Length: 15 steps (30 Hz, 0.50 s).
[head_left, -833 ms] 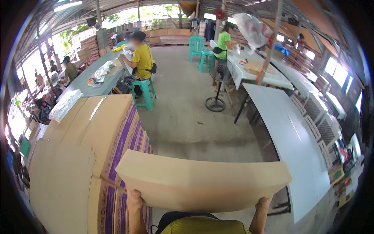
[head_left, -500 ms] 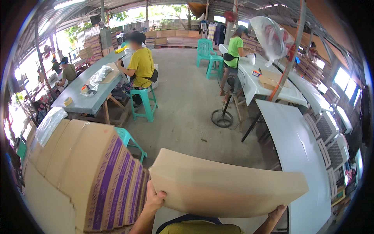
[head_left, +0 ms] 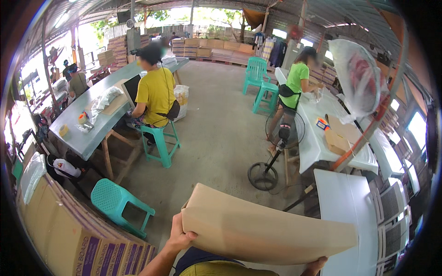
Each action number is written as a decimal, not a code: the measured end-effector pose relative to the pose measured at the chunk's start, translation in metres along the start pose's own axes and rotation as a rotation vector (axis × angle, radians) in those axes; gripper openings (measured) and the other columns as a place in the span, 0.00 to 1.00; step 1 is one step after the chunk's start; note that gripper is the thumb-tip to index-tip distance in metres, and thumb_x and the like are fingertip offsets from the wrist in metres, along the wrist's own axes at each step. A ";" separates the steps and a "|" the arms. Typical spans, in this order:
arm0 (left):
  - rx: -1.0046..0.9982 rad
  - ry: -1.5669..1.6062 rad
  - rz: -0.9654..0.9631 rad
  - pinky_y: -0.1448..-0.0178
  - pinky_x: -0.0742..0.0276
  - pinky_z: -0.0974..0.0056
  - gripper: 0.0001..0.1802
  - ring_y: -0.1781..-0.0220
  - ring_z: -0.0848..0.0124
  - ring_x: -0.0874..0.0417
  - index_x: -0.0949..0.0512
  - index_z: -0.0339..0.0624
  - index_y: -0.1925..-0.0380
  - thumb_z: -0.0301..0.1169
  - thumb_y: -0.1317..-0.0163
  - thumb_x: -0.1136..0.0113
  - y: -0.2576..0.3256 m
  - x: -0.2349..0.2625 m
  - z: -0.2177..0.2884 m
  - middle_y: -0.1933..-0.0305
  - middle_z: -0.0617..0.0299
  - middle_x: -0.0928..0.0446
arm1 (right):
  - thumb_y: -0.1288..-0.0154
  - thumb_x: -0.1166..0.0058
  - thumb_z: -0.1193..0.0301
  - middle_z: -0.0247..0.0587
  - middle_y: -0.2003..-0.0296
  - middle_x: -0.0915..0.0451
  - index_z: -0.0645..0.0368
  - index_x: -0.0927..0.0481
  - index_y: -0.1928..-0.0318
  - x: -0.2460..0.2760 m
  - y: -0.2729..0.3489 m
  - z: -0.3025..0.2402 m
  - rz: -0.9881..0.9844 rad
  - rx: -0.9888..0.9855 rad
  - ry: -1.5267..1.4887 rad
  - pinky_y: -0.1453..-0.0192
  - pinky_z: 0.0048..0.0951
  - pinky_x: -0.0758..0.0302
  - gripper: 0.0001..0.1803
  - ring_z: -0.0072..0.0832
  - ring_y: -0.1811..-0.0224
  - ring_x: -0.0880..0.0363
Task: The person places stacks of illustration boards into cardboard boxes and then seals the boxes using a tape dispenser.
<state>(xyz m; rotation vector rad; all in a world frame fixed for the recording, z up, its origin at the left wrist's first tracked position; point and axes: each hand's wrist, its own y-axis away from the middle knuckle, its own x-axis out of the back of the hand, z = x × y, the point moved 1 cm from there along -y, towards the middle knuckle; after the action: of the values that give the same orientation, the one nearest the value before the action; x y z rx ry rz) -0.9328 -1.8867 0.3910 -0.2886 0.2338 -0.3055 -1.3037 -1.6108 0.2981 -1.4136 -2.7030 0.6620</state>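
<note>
A long brown cardboard box (head_left: 271, 225) is held up in front of my body, spanning between both hands. Its left end sits slightly higher than its right. My left hand (head_left: 180, 233) grips the near left end, thumb on the front face and the fingers partly behind the edge. Under the lower right edge, my right hand (head_left: 316, 264) supports the box; most of its fingers are hidden beneath it. The box's underside and far side cannot be seen.
A stack of cardboard boxes (head_left: 60, 225) stands at my near left, beside a green stool (head_left: 117, 202). Seated at the left table (head_left: 87, 142) is a person in yellow (head_left: 156, 96). A pedestal fan (head_left: 271, 158) and white table (head_left: 338, 184) are on the right.
I have moved forward with the box still in both hands. The box stack has slid back toward the lower left, and the stool and fan appear closer.
</note>
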 end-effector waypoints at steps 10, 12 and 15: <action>-0.110 -0.050 0.047 0.58 0.26 0.65 0.51 0.62 0.72 0.23 0.27 0.30 0.60 0.74 0.58 0.43 -0.350 -0.007 -0.158 0.66 0.59 0.23 | 0.45 0.42 0.45 0.47 0.45 0.30 0.64 0.40 0.38 -0.202 -0.293 0.181 -0.084 0.001 -0.003 0.45 0.41 0.27 0.45 0.40 0.45 0.28; -0.120 -0.043 0.019 0.58 0.26 0.65 0.51 0.62 0.70 0.23 0.27 0.29 0.59 0.73 0.57 0.43 -0.428 -0.010 -0.178 0.66 0.58 0.23 | 0.45 0.42 0.45 0.47 0.45 0.30 0.64 0.40 0.38 -0.243 -0.352 0.207 -0.099 0.002 0.017 0.45 0.41 0.27 0.44 0.40 0.45 0.28; -0.089 -0.072 -0.099 0.57 0.27 0.64 0.51 0.61 0.68 0.23 0.29 0.29 0.55 0.72 0.56 0.42 -0.539 -0.007 -0.206 0.64 0.55 0.24 | 0.44 0.42 0.45 0.47 0.46 0.29 0.64 0.40 0.38 -0.307 -0.427 0.247 -0.081 -0.011 0.023 0.45 0.42 0.27 0.44 0.41 0.45 0.28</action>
<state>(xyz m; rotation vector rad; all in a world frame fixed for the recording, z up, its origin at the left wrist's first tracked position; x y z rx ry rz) -1.1348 -2.4268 0.3685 -0.3988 0.1621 -0.3825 -1.5081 -2.1549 0.2874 -1.2970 -2.7339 0.6219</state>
